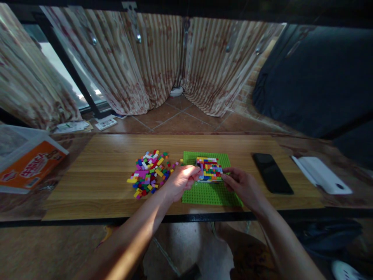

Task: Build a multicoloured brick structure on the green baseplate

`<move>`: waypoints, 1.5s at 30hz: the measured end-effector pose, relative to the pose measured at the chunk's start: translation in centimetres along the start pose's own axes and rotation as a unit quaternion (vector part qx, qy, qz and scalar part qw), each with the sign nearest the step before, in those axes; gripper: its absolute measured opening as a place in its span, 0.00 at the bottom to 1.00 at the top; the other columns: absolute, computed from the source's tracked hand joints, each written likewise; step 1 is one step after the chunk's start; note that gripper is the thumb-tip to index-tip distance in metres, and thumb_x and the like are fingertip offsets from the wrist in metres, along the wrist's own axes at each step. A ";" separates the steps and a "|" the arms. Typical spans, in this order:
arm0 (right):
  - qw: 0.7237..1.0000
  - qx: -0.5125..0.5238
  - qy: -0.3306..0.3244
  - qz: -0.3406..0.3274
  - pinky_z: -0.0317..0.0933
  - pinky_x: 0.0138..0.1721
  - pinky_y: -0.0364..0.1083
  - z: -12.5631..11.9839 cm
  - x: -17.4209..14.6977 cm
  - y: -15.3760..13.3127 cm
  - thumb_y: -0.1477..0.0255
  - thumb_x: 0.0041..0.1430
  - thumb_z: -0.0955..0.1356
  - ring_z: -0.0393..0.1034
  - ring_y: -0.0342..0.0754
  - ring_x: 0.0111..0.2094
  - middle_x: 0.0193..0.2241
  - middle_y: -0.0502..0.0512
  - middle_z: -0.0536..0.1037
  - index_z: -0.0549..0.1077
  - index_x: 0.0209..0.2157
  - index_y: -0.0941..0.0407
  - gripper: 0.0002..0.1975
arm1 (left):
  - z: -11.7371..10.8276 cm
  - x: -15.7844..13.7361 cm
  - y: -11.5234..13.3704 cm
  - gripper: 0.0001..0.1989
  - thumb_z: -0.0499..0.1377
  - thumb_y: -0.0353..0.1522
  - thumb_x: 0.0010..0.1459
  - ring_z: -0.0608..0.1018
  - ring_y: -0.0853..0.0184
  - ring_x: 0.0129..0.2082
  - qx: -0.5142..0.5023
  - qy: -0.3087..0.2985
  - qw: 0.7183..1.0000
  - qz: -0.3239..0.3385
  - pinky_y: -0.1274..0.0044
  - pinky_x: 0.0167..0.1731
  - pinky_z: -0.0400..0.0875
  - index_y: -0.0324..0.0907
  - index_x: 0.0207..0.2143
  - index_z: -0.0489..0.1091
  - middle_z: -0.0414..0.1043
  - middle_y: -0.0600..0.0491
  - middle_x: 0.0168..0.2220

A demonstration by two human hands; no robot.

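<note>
A block built of many-coloured toy bricks point(211, 169) stands on a green studded baseplate point(210, 194). At its left edge my left hand point(184, 179) has thumb and fingertips pinched together; whatever they hold is too small or hidden to make out. My right hand point(241, 184) grips the right edge of the brick build between thumb and fingers. Left of the baseplate lies a heap of loose toy bricks point(150, 171) in mixed colours, with a few scattered close to my left hand.
The wooden tabletop point(96, 171) carries a black phone point(272, 173) to the right of the baseplate. Beyond it lies a white flat object point(323, 175). At the far left stands a clear plastic box point(32, 163) with an orange label. Striped curtains point(157, 58) hang behind the table.
</note>
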State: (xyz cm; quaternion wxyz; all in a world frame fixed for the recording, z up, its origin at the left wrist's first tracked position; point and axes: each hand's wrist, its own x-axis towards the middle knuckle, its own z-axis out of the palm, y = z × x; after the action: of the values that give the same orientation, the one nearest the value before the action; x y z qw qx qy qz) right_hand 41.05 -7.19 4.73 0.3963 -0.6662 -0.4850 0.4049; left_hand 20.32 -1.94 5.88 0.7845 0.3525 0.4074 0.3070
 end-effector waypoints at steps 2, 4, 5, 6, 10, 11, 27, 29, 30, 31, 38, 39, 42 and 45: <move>1.000 -0.023 0.011 -0.008 0.58 0.22 0.43 0.1 0.0 0.2 0.52 0.51 0.69 0.65 0.43 0.20 0.19 0.48 0.73 0.74 0.38 0.58 0.23 | -0.1 0.1 0.0 0.10 0.61 0.35 0.51 0.56 0.81 0.14 0.000 0.007 1.000 0.007 0.82 0.15 0.39 0.35 0.26 0.71 0.63 0.57 0.21; 0.998 -0.057 0.030 -0.024 0.57 0.23 0.43 0.0 -0.1 0.4 0.53 0.53 0.68 0.66 0.44 0.21 0.19 0.49 0.73 0.75 0.38 0.58 0.23 | -0.6 0.3 0.3 0.10 0.61 0.35 0.51 0.56 0.81 0.14 -0.009 0.020 1.000 0.021 0.82 0.14 0.39 0.35 0.26 0.72 0.63 0.57 0.20; 0.996 -0.075 0.042 -0.034 0.57 0.23 0.43 0.0 -0.2 0.4 0.53 0.53 0.68 0.66 0.44 0.22 0.20 0.50 0.74 0.75 0.38 0.58 0.22 | -0.9 0.3 0.6 0.10 0.61 0.35 0.50 0.56 0.81 0.14 -0.019 0.028 0.999 0.030 0.83 0.14 0.40 0.35 0.26 0.72 0.63 0.57 0.20; 0.993 -0.090 0.057 -0.046 0.57 0.24 0.43 -0.1 -0.2 0.4 0.53 0.54 0.67 0.67 0.45 0.23 0.22 0.51 0.75 0.75 0.39 0.58 0.22 | -1.3 0.4 1.0 0.10 0.61 0.35 0.50 0.56 0.82 0.14 -0.034 0.035 0.998 0.042 0.83 0.14 0.40 0.35 0.25 0.72 0.63 0.58 0.20; 0.978 -0.126 0.142 -0.091 0.64 0.31 0.47 0.3 -0.4 -0.2 0.50 0.55 0.66 0.72 0.50 0.31 0.35 0.59 0.78 0.72 0.46 0.57 0.27 | -3.0 0.3 2.9 0.08 0.62 0.33 0.47 0.54 0.82 0.14 -0.097 0.055 0.990 0.092 0.84 0.13 0.40 0.35 0.25 0.70 0.63 0.59 0.20; 0.971 -0.146 0.159 -0.105 0.66 0.35 0.50 0.8 -0.3 -0.5 0.49 0.55 0.66 0.72 0.52 0.35 0.38 0.61 0.78 0.70 0.49 0.58 0.30 | -3.3 0.3 3.3 0.08 0.62 0.33 0.47 0.53 0.82 0.14 -0.103 0.058 0.988 0.100 0.84 0.13 0.40 0.35 0.25 0.70 0.62 0.59 0.20; 0.888 -0.429 0.162 -0.038 0.61 0.47 0.63 4.1 0.7 -3.1 0.49 0.55 0.64 0.68 0.69 0.50 0.49 0.74 0.72 0.57 0.61 0.62 0.40 | -4.3 -0.4 3.9 0.09 0.63 0.33 0.47 0.54 0.82 0.14 -0.106 0.053 0.986 0.118 0.84 0.12 0.40 0.35 0.24 0.71 0.64 0.58 0.19; 0.890 -0.425 0.163 -0.035 0.60 0.49 0.64 2.9 1.2 -2.7 0.53 0.56 0.64 0.66 0.69 0.53 0.51 0.74 0.71 0.57 0.61 0.62 0.38 | -4.1 -0.4 3.9 0.09 0.63 0.34 0.48 0.54 0.82 0.14 -0.101 0.055 0.987 0.109 0.84 0.13 0.39 0.34 0.25 0.71 0.64 0.57 0.19; 0.894 -0.417 0.154 -0.044 0.60 0.50 0.64 2.3 1.5 -2.5 0.55 0.56 0.64 0.65 0.68 0.54 0.52 0.74 0.70 0.57 0.61 0.62 0.37 | -4.1 -0.4 3.8 0.09 0.63 0.34 0.48 0.54 0.82 0.14 -0.098 0.057 0.988 0.104 0.84 0.13 0.39 0.34 0.25 0.72 0.64 0.57 0.19; 0.901 -0.407 0.137 -0.058 0.59 0.51 0.63 1.7 1.7 -2.3 0.58 0.56 0.64 0.64 0.67 0.55 0.53 0.74 0.69 0.57 0.62 0.62 0.36 | -4.0 -0.4 3.8 0.09 0.62 0.34 0.49 0.54 0.82 0.14 -0.094 0.059 0.989 0.101 0.84 0.13 0.39 0.34 0.25 0.72 0.64 0.57 0.19; 0.904 -0.371 -0.030 -0.212 0.55 0.60 0.62 -2.2 1.5 -0.3 0.77 0.48 0.64 0.60 0.59 0.59 0.59 0.62 0.66 0.57 0.62 0.54 0.36 | -4.1 -0.2 3.7 0.09 0.62 0.34 0.49 0.55 0.82 0.14 -0.073 0.073 0.989 0.105 0.84 0.13 0.40 0.34 0.25 0.72 0.65 0.56 0.19; 0.898 -0.366 -0.053 -0.236 0.53 0.61 0.61 -2.3 1.2 -0.2 0.79 0.47 0.63 0.59 0.58 0.61 0.59 0.60 0.66 0.58 0.61 0.53 0.37 | -4.1 -0.2 3.8 0.09 0.62 0.34 0.49 0.55 0.82 0.14 -0.070 0.073 0.989 0.107 0.84 0.13 0.40 0.34 0.25 0.72 0.65 0.56 0.19; 0.885 -0.366 -0.097 -0.269 0.50 0.63 0.62 -1.8 0.1 -0.2 0.85 0.43 0.60 0.54 0.55 0.64 0.60 0.55 0.65 0.59 0.61 0.48 0.41 | -4.2 0.0 3.8 0.10 0.63 0.34 0.49 0.55 0.82 0.14 -0.066 0.076 0.989 0.109 0.84 0.13 0.40 0.33 0.26 0.73 0.64 0.57 0.19; 0.879 -0.375 -0.103 -0.277 0.47 0.63 0.64 -0.7 -1.1 -0.2 0.87 0.43 0.58 0.50 0.53 0.66 0.61 0.52 0.65 0.58 0.62 0.45 0.43 | -4.3 0.2 3.7 0.10 0.63 0.34 0.49 0.56 0.82 0.14 -0.067 0.072 0.989 0.109 0.84 0.14 0.40 0.34 0.25 0.73 0.64 0.57 0.19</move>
State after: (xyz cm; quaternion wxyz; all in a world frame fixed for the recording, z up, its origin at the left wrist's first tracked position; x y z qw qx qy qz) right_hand 41.45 -8.27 5.39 0.1607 -0.5579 -0.8032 0.1331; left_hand 16.03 1.62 6.95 0.7367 0.3184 0.4012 0.4416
